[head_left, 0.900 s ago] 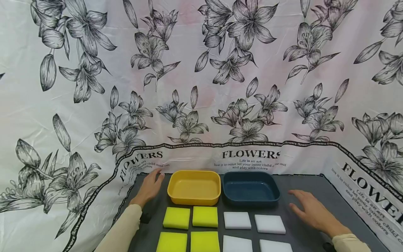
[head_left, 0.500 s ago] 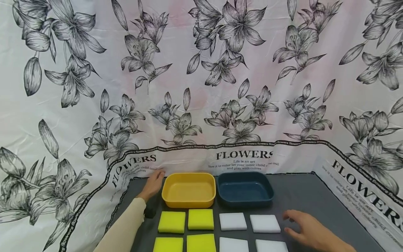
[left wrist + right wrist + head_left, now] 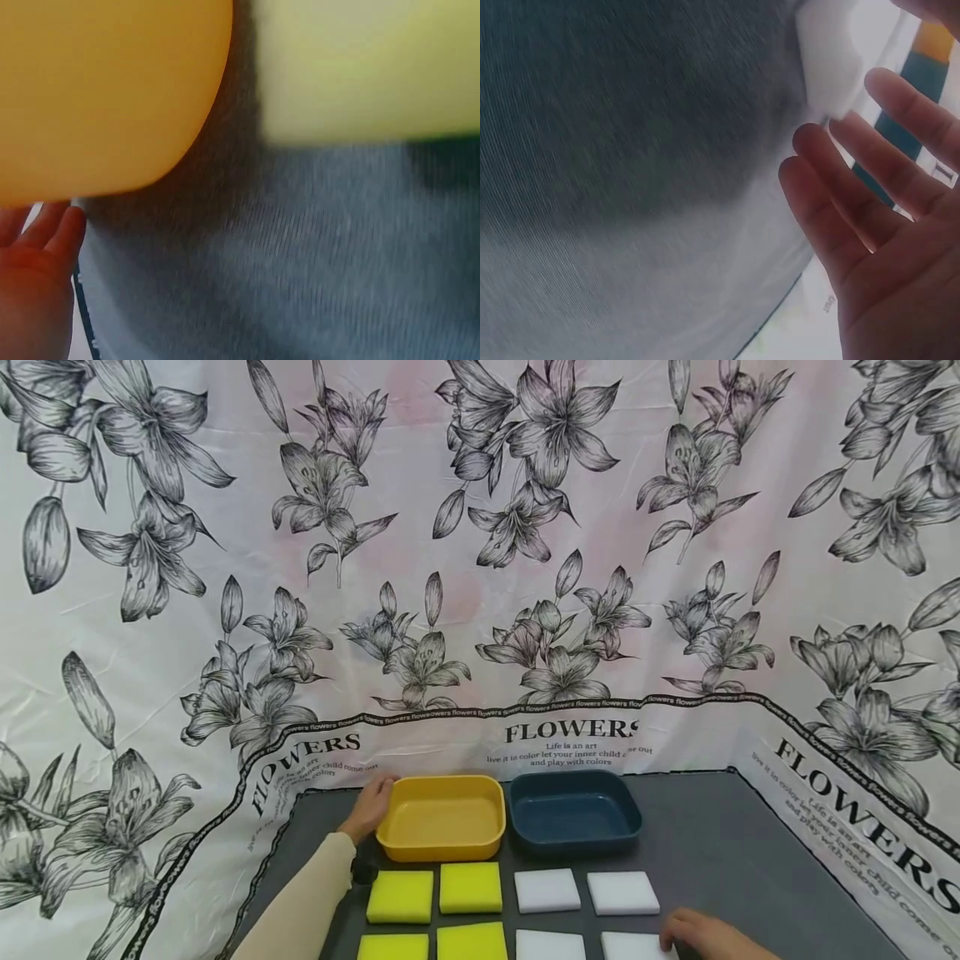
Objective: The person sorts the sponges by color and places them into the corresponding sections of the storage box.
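Left hand (image 3: 369,806): fingers extended, held against or just beside the left end of the yellow tray (image 3: 440,852). Right hand (image 3: 708,935): fingers parted and lightly bent at the right edge of the near right white block (image 3: 633,946); no closed grip evident, contact cannot be confirmed. Four yellow blocks (image 3: 470,887) and three other white blocks (image 3: 547,891) lie in rows on the grey surface (image 3: 697,835), before the yellow tray and blue tray (image 3: 576,846). Assessment: barely begun; neither tray contains a block, and all eight visible blocks are outstanding
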A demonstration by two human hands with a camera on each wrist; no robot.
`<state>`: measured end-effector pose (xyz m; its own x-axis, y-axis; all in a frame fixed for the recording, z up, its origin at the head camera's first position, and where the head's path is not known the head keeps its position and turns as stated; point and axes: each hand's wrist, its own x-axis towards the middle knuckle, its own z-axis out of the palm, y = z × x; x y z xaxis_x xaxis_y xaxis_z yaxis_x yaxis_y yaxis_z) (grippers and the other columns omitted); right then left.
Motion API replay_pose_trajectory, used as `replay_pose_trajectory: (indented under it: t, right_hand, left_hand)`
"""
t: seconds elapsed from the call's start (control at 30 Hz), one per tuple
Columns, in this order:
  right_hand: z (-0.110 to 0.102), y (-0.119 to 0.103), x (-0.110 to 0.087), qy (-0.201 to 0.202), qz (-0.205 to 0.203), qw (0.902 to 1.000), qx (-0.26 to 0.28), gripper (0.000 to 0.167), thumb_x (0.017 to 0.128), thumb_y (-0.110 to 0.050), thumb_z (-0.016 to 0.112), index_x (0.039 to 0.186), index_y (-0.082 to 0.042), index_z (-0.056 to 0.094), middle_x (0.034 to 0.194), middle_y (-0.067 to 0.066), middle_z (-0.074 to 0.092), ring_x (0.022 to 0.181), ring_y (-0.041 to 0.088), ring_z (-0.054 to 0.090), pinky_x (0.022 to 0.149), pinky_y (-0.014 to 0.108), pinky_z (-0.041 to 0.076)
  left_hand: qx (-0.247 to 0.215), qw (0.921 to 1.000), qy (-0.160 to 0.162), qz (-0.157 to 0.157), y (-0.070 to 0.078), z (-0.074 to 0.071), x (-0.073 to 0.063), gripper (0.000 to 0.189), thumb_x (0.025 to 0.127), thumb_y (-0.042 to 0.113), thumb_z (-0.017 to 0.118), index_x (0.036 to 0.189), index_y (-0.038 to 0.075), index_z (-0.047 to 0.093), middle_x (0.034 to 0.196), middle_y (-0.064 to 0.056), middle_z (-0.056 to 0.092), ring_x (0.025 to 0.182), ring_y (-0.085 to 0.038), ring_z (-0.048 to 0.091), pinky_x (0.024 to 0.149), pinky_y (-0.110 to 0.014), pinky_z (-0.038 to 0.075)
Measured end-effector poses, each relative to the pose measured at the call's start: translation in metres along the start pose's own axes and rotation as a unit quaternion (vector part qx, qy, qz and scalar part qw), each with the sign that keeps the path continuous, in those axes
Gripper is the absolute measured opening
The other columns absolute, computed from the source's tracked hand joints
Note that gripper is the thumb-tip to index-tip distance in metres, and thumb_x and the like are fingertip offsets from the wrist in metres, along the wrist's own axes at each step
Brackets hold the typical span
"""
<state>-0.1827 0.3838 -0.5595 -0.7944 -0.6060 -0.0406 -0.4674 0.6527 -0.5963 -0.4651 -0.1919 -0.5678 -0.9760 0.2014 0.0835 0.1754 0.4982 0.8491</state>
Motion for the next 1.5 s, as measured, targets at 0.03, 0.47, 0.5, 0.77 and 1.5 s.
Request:
replay_pose_trajectory:
  t: [0.03,0.47,0.5,0.77,1.5]
  right_hand:
    - [0.004,0.001,0.0,0.003,-0.007,1.0,-0.002,0.014,0.102,-0.024,0.078,0.108,-0.019,0.067,0.101,-0.021,0.054,0.082,-0.01,0.047,0.065,0.022,0.046]
    - [0.017,0.0,0.001,0.036,-0.021,0.999,-0.016,0.015,0.103,-0.026,0.076,0.107,-0.019,0.064,0.097,-0.022,0.049,0.078,-0.011,0.044,0.062,0.019,0.041]
    - [0.015,0.0,0.001,0.031,-0.016,0.9993,-0.013,0.014,0.103,-0.026,0.076,0.108,-0.02,0.064,0.098,-0.022,0.05,0.079,-0.011,0.044,0.063,0.02,0.041]
    - [-0.026,-0.027,0.006,0.087,-0.033,0.9946,-0.045,0.032,0.095,-0.021,0.087,0.117,-0.027,0.065,0.112,-0.016,0.064,0.092,-0.005,0.058,0.067,0.028,0.054]
    - [-0.069,-0.1,0.208,0.19,-0.055,0.9538,-0.226,0.029,0.101,-0.028,0.082,0.125,-0.018,0.069,0.127,0.005,0.072,0.103,0.022,0.07,0.087,0.045,0.061]
  left_hand:
    - [-0.006,1.0,0.005,-0.003,0.0,0.002,0.0,0.052,0.12,0.035,0.036,0.15,-0.001,0.057,0.135,-0.025,0.065,0.105,-0.031,0.067,0.089,-0.046,0.058]
    - [-0.023,0.9985,0.048,-0.015,0.011,0.014,-0.003,0.043,0.12,0.018,0.036,0.143,-0.006,0.063,0.13,-0.025,0.07,0.108,-0.035,0.071,0.095,-0.05,0.06]
    - [-0.022,0.9983,0.047,-0.028,0.015,0.015,-0.004,0.042,0.12,0.015,0.036,0.145,-0.007,0.062,0.134,-0.029,0.068,0.112,-0.039,0.07,0.098,-0.055,0.058]
    - [0.003,0.9982,0.055,-0.024,-0.019,0.018,0.024,0.042,0.119,0.023,0.04,0.142,0.001,0.067,0.131,-0.02,0.071,0.105,-0.026,0.07,0.084,-0.04,0.059]
    - [0.016,0.9978,0.047,-0.044,-0.013,0.021,0.017,0.042,0.119,0.023,0.037,0.144,0.003,0.065,0.136,-0.025,0.068,0.113,-0.036,0.07,0.092,-0.05,0.059]
